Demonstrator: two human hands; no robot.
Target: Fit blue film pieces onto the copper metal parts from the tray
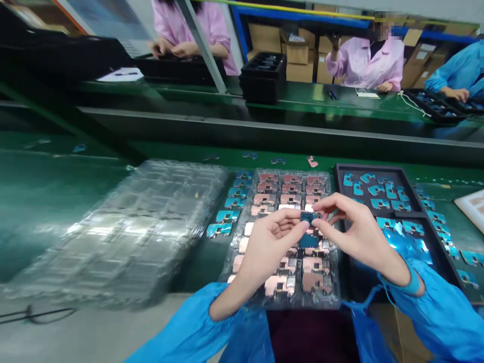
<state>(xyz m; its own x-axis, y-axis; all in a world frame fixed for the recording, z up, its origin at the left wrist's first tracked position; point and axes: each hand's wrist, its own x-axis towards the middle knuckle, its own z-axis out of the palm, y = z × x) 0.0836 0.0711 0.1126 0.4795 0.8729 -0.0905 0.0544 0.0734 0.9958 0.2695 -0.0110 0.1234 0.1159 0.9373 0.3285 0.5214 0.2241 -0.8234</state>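
Observation:
Between the fingertips of both hands is a small dark blue-green circuit board (309, 241), held above a clear plastic tray (325, 301). My left hand (270, 242) pinches its left edge with thumb and fingers. From the other side, my right hand (351, 234) grips the upper right part with thumb and index finger. Copper-coloured circuit boards (280, 286) lie in rows in the tray's pockets beneath the hands. Some of those rows are hidden by the hands. Left of the tray, a column of blue circuit boards (219, 230) rests on the green bench.
A stack of clear trays (124, 237) stands on the left. At right, a black tray (414, 201) holds several blue boards, with more boards (438, 227) beyond it. Across the bench are black stacked trays (262, 78), a slanting metal post (204, 45) and several people at work.

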